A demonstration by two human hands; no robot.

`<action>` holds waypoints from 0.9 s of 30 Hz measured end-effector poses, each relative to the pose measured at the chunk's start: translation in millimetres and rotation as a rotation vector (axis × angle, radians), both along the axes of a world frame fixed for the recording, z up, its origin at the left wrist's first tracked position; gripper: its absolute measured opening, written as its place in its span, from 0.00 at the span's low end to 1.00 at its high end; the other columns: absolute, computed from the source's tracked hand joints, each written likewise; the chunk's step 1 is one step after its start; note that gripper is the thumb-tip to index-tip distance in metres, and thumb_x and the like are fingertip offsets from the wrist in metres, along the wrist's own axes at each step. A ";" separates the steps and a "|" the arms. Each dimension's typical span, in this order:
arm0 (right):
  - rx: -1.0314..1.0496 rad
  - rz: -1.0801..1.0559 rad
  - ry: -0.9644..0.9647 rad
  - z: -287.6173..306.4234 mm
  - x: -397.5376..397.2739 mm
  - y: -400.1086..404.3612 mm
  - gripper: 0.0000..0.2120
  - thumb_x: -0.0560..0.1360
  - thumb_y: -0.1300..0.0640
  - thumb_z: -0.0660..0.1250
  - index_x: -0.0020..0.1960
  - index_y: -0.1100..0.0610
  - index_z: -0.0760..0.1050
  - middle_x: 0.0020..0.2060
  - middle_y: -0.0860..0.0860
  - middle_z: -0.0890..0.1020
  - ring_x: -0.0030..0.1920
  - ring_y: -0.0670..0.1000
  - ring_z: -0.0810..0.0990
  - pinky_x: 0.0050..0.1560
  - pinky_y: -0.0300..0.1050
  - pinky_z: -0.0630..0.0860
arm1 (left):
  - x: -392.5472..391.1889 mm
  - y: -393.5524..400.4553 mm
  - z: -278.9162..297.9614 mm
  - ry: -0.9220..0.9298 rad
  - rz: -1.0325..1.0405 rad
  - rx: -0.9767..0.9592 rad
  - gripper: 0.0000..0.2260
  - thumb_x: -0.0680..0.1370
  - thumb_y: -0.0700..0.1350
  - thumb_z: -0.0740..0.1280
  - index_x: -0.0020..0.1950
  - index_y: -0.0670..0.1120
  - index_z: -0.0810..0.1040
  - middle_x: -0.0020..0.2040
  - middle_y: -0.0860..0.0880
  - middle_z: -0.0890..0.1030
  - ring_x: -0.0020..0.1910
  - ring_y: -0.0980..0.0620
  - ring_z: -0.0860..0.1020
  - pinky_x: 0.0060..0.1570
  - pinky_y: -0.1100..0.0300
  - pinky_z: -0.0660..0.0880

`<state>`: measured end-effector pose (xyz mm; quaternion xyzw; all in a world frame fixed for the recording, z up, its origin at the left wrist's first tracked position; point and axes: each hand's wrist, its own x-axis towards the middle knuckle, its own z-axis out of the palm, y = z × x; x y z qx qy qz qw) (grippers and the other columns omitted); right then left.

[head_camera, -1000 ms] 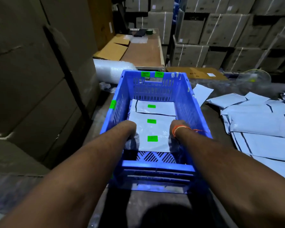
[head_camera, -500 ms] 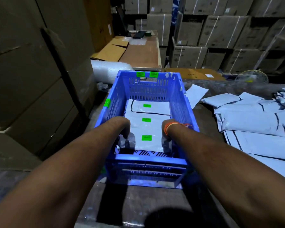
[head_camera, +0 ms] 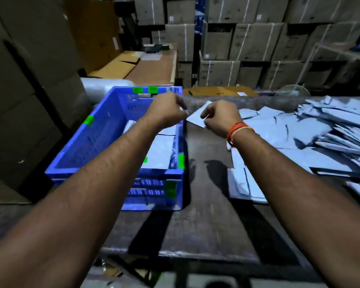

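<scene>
Tabletop (head_camera: pixel 206 215): blue crate (head_camera: pixel 104 129) holds grey mailers (head_camera: pixel 160 150).

There was one blue crate (head_camera: pixel 104 138), and it carried five green tags (head_camera: pixel 88 120) on its rims and front wall. Inside lay at least two grey parcels (head_camera: pixel 162 150) (the arms hid any others), one bearing a single green label (head_camera: pixel 146 160). Two hands showed, the left hand (head_camera: pixel 168 111) and the right hand (head_camera: pixel 221 116), with one orange wristband (head_camera: pixel 236 130), on the right wrist. One loose mailer (head_camera: pixel 195 120) lay apart on the one table (head_camera: pixel 206 204); the heap of mailers (head_camera: pixel 320 138) held too many to count. One bubble-wrap roll (head_camera: pixel 104 86) lay behind the crate
</scene>
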<state>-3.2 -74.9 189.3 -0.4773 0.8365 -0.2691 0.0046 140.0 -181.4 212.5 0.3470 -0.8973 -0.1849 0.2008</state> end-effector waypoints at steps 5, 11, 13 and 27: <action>0.085 -0.055 -0.092 -47.3 -61.3 97.5 0.12 0.70 0.65 0.69 0.47 0.53 0.85 0.44 0.52 0.86 0.49 0.52 0.83 0.46 0.34 0.69 | -57.5 78.1 -21.1 0.091 -0.022 0.034 0.09 0.73 0.46 0.70 0.51 0.52 0.85 0.47 0.50 0.86 0.50 0.52 0.83 0.48 0.61 0.76; 0.246 -0.037 -0.132 -117.1 -93.8 172.7 0.12 0.71 0.61 0.70 0.52 0.52 0.84 0.53 0.54 0.84 0.55 0.55 0.81 0.57 0.41 0.73 | -105.9 149.2 -90.2 -0.081 -0.065 0.203 0.10 0.74 0.41 0.69 0.53 0.48 0.86 0.48 0.50 0.85 0.48 0.52 0.80 0.46 0.61 0.73; 0.274 -0.011 -0.152 -133.8 -94.5 187.1 0.13 0.71 0.56 0.72 0.55 0.52 0.83 0.56 0.53 0.83 0.58 0.55 0.80 0.61 0.43 0.73 | -113.9 163.0 -116.2 -0.120 -0.045 0.336 0.09 0.73 0.39 0.71 0.51 0.46 0.86 0.48 0.47 0.85 0.49 0.48 0.82 0.48 0.59 0.75; 0.296 0.057 0.128 -158.0 -60.7 199.2 0.16 0.71 0.41 0.69 0.54 0.49 0.76 0.53 0.54 0.77 0.58 0.59 0.73 0.51 0.52 0.73 | -105.6 193.4 -170.4 0.196 0.127 0.890 0.11 0.72 0.27 0.68 0.36 0.42 0.79 0.31 0.44 0.78 0.30 0.50 0.77 0.33 0.62 0.76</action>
